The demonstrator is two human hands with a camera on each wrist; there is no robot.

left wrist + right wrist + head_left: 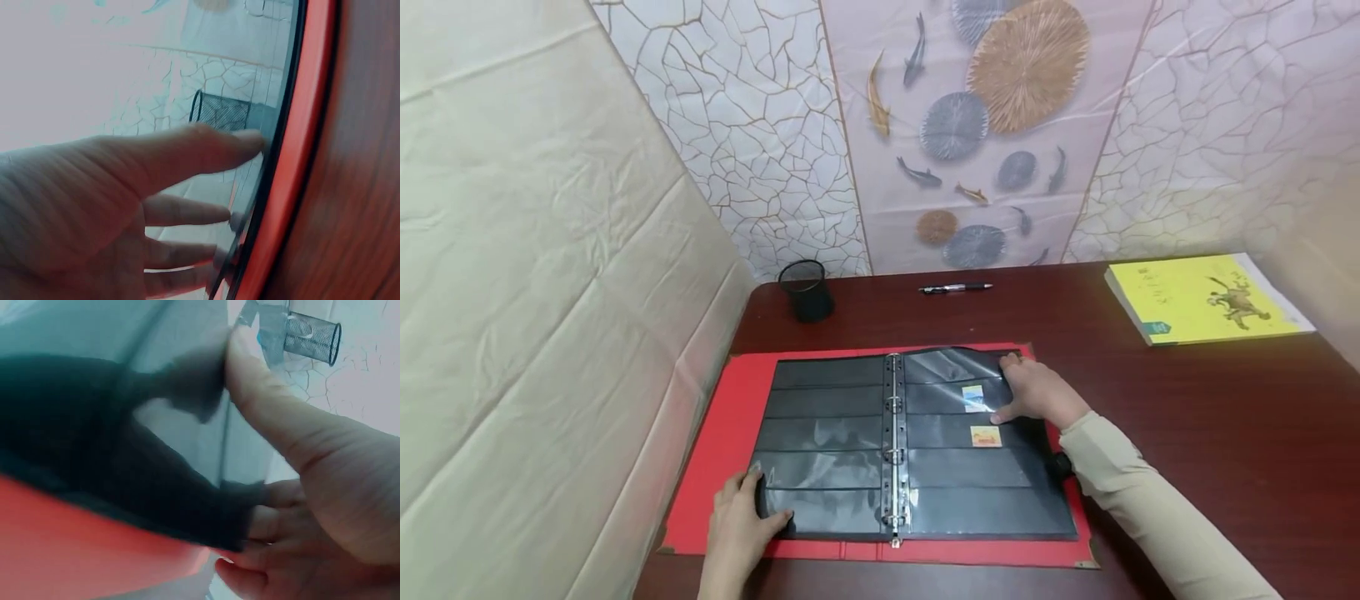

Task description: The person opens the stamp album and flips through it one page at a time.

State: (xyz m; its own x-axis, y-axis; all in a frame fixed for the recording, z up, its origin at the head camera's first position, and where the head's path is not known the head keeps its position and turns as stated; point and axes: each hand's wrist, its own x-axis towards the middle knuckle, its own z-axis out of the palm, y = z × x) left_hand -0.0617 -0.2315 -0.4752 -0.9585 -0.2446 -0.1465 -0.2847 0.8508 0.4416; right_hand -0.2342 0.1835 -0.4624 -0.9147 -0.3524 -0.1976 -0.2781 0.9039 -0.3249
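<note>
A red ring binder (700,467) lies spread on the table with black pocket pages on both sides of its metal rings (893,454). On the right page (992,508), a blue-and-white stamp (973,398) and an orange-yellow stamp (986,437) sit in clear pockets. My right hand (1037,392) holds that page at its far outer edge, thumb on top and fingers around the edge; the page's top edge bulges slightly. My left hand (741,517) rests at the near outer corner of the left page (820,471), thumb and fingertips touching it, fingers fairly straight.
Behind the binder stand a black mesh pen cup (807,292) and a pen (955,288) lying flat. A yellow book (1206,300) lies at the back right of the dark red wooden table (1210,425). Fabric-covered walls border the left and back.
</note>
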